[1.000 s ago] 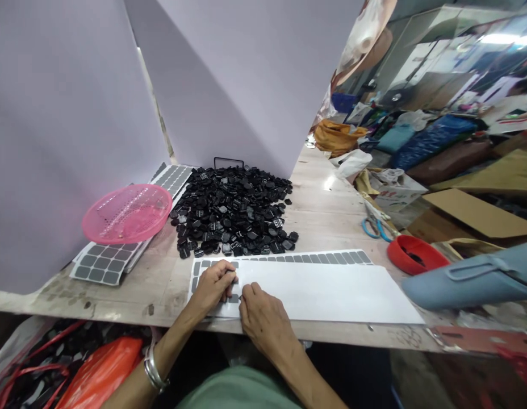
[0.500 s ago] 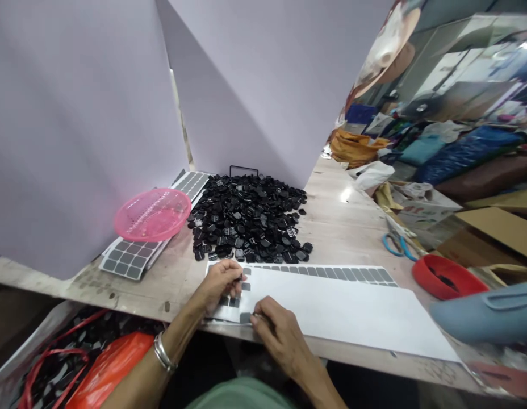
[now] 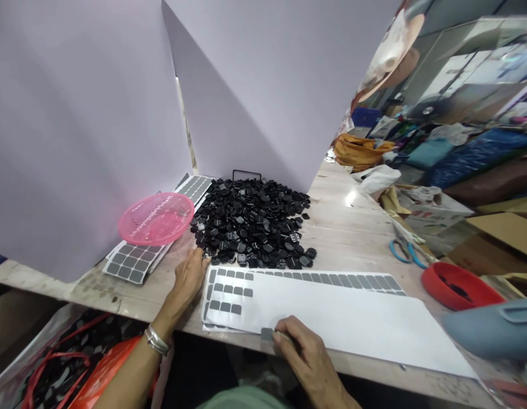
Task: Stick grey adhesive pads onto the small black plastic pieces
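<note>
A long white backing sheet with rows of grey square stickers lies along the table's front edge. My right hand is at the sheet's near edge, fingers pinched on one grey sticker lifted off it. My left hand rests left of the sheet, its fingertips reaching the near edge of the pile of small black plastic pieces; its fingers are curled, and whether a piece is in them is hidden. A silver bangle sits on the left wrist.
A pink mesh basket sits on more grey sticker sheets at left. Lilac boards stand behind. At right are blue-handled scissors, a red bowl and a grey-blue bag. Orange and red bags lie under the table.
My left hand left the sheet and moved up-left to the black pile's edge. My right hand slid back to the sheet's near edge with a grey sticker pinched. The view shifted left.
</note>
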Demonstrator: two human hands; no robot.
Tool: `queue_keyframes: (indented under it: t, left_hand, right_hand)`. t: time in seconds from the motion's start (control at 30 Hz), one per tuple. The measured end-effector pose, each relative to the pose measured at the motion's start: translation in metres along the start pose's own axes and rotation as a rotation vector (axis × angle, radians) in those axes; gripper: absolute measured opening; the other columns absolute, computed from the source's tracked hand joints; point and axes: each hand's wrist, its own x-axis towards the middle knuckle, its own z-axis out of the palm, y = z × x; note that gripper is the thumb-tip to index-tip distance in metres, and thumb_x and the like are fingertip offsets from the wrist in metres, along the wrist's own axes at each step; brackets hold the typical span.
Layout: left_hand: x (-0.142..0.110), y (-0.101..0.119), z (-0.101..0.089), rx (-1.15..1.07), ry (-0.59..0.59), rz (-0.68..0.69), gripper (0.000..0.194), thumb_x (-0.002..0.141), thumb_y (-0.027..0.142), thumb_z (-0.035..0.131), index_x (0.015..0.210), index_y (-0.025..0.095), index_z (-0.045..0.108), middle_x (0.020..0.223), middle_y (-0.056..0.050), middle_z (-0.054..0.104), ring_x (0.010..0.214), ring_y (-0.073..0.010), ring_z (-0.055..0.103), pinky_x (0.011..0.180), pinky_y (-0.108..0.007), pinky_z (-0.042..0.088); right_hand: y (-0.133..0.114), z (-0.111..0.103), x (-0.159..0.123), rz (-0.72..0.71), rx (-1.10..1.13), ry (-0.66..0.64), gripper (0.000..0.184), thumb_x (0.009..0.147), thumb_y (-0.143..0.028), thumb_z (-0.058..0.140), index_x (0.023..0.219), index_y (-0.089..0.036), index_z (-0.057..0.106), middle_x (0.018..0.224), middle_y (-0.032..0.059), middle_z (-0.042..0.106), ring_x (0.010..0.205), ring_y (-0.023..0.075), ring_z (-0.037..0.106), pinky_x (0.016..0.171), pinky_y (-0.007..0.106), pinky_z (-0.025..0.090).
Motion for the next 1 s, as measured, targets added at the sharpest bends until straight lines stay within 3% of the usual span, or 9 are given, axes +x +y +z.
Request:
queue_keyframes:
  t: [0.13, 0.23, 0.37, 0.43, 0.5, 0.63, 0.77, 0.87, 1.0]
  left_hand:
    - [0.0, 0.0, -0.006, -0.03, -0.061, 0.01, 0.016, 0.075, 0.03, 0.062, 0.072, 0.019, 0.05, 0.074, 0.0, 0.05, 0.077, -0.0194, 0.049, 0.068, -0.027, 0.036]
    - [-0.008, 0.011, -0.01, -0.135, -0.156, -0.014, 0.025, 0.081, 0.041, 0.054, 0.071, 0.019, 0.046, 0.058, 0.004, 0.043, 0.057, -0.0128, 0.044, 0.056, -0.023, 0.033]
    - [-0.036, 0.042, 0.006, -0.475, -0.486, -0.146, 0.032, 0.078, 0.048, 0.061, 0.086, 0.019, 0.051, 0.06, 0.005, 0.049, 0.045, -0.0069, 0.043, 0.041, -0.017, 0.025]
    - [-0.054, 0.058, 0.022, -0.699, -0.685, -0.259, 0.038, 0.073, 0.045, 0.069, 0.094, 0.018, 0.054, 0.062, 0.004, 0.053, 0.042, -0.0054, 0.045, 0.038, -0.015, 0.023]
    - [-0.07, 0.069, 0.04, -0.821, -0.785, -0.343, 0.04, 0.071, 0.042, 0.073, 0.097, 0.016, 0.056, 0.064, 0.003, 0.057, 0.04, -0.0049, 0.047, 0.036, -0.014, 0.024]
    - [-0.09, 0.075, 0.062, -0.899, -0.877, -0.437, 0.035, 0.075, 0.038, 0.071, 0.098, 0.013, 0.06, 0.069, -0.002, 0.062, 0.043, -0.0056, 0.051, 0.037, -0.014, 0.033]
    - [-0.097, 0.072, 0.061, -0.882, -0.955, -0.508, 0.039, 0.071, 0.027, 0.075, 0.106, 0.015, 0.061, 0.083, -0.004, 0.065, 0.054, -0.0068, 0.057, 0.049, -0.018, 0.047]
    - [-0.101, 0.071, 0.061, -0.816, -0.962, -0.504, 0.047, 0.061, 0.016, 0.08, 0.105, 0.015, 0.062, 0.078, 0.0, 0.062, 0.056, -0.0077, 0.059, 0.05, -0.017, 0.046]
    - [-0.107, 0.072, 0.067, -0.757, -0.914, -0.443, 0.044, 0.057, 0.013, 0.078, 0.097, 0.013, 0.062, 0.069, 0.002, 0.06, 0.052, -0.0091, 0.059, 0.045, -0.017, 0.042]
  right_hand:
    - [-0.001, -0.001, 0.0, 0.028, 0.071, -0.003, 0.024, 0.095, -0.039, 0.043, 0.088, -0.022, 0.059, 0.081, 0.0013, 0.06, 0.074, 0.0167, 0.056, 0.068, 0.027, 0.044]
    - [0.001, -0.003, -0.002, 0.092, 0.211, 0.064, 0.024, 0.092, -0.04, 0.048, 0.098, -0.022, 0.063, 0.086, 0.0026, 0.062, 0.079, 0.0183, 0.058, 0.071, 0.029, 0.046]
    - [0.0, -0.006, -0.004, 0.202, 0.499, 0.023, 0.033, 0.086, -0.041, 0.054, 0.11, -0.02, 0.062, 0.074, -0.0008, 0.053, 0.055, 0.0116, 0.047, 0.052, 0.024, 0.041]
    - [-0.004, -0.008, -0.003, 0.199, 0.601, -0.029, 0.039, 0.085, -0.04, 0.054, 0.118, -0.021, 0.059, 0.075, -0.0011, 0.05, 0.05, 0.0091, 0.041, 0.047, 0.023, 0.036]
    - [-0.009, -0.009, -0.003, 0.162, 0.634, -0.081, 0.043, 0.085, -0.038, 0.054, 0.125, -0.022, 0.056, 0.078, -0.0007, 0.051, 0.051, 0.0084, 0.04, 0.046, 0.022, 0.034]
    - [-0.008, -0.011, -0.004, 0.121, 0.557, -0.132, 0.044, 0.087, -0.029, 0.053, 0.13, -0.023, 0.054, 0.076, -0.0018, 0.05, 0.061, 0.0102, 0.043, 0.054, 0.022, 0.037]
    - [0.004, -0.015, -0.008, 0.2, 0.546, -0.128, 0.046, 0.086, -0.022, 0.051, 0.132, -0.021, 0.052, 0.072, -0.0033, 0.049, 0.058, 0.0097, 0.041, 0.055, 0.022, 0.037]
    - [0.009, -0.018, -0.012, 0.224, 0.591, -0.226, 0.048, 0.084, -0.02, 0.05, 0.132, -0.022, 0.052, 0.073, -0.0031, 0.05, 0.057, 0.0097, 0.042, 0.051, 0.021, 0.036]
    - [0.008, -0.019, -0.015, 0.21, 0.587, -0.349, 0.054, 0.079, -0.015, 0.051, 0.132, -0.026, 0.052, 0.071, -0.0039, 0.049, 0.058, 0.0099, 0.041, 0.049, 0.018, 0.036]
